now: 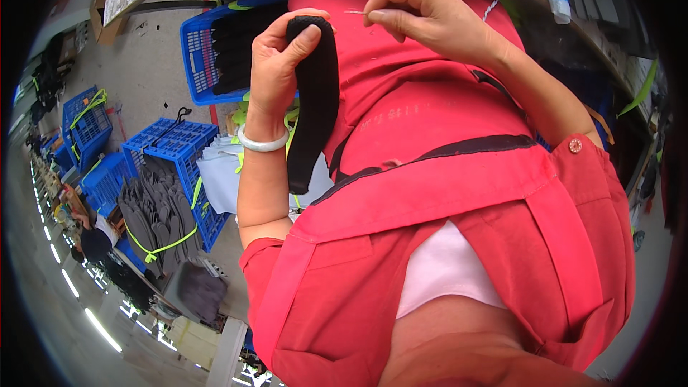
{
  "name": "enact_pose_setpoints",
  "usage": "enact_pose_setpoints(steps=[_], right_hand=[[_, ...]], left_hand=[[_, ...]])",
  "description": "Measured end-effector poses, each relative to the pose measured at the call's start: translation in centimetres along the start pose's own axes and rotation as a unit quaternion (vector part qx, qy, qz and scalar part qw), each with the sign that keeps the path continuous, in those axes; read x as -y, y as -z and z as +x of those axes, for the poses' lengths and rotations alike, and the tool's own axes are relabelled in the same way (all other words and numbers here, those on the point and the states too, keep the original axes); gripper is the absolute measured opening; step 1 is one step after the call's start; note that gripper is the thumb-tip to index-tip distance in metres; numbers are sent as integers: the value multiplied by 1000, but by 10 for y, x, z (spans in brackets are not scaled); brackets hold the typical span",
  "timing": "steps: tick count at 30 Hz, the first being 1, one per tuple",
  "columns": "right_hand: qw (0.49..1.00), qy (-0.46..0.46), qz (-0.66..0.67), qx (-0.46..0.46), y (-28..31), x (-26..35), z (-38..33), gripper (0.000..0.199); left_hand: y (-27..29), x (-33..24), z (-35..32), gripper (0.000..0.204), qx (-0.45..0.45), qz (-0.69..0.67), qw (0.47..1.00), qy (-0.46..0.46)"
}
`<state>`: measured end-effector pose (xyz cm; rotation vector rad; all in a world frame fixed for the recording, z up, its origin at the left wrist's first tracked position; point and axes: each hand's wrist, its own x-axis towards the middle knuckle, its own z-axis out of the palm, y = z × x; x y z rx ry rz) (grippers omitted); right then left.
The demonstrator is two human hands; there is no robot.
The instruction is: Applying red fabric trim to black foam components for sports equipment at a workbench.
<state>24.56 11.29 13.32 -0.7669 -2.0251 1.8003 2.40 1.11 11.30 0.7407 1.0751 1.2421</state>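
The left hand (276, 64) is gripping a black fabric piece (313, 100) at its upper end, fingers closed around it, the piece hanging down in front of the red garment (430, 136). The right hand (423, 18) is pinching a thin needle (353, 12) between closed fingers, just beside the piece's top. Blue crates (175, 145) are standing on the floor beyond.

blue crates (172, 147) on grey floor (143, 72)

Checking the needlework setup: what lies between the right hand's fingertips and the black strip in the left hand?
In the head view, only a thin pale needle pinched by the right hand, over red garment, beside the black strip in the left hand.
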Motion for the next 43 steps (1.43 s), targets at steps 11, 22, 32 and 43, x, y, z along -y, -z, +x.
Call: enact_pose_setpoints(steps=[11, 22, 32, 43], right_hand=[[995, 26, -95, 24, -6, 9, 1, 17], [897, -158, 406, 78, -18, -18, 3, 20], [978, -100, -122, 132, 19, 9, -1, 15], [969, 56, -226, 85, 7, 9, -1, 13]], left_hand=[[-12, -1, -6, 16, 26, 113, 993, 1], [-23, 10, -5, 12, -2, 69, 996, -53], [-17, 17, -13, 16, -2, 99, 995, -18], [-21, 26, -9, 20, 46, 226, 973, 8]])
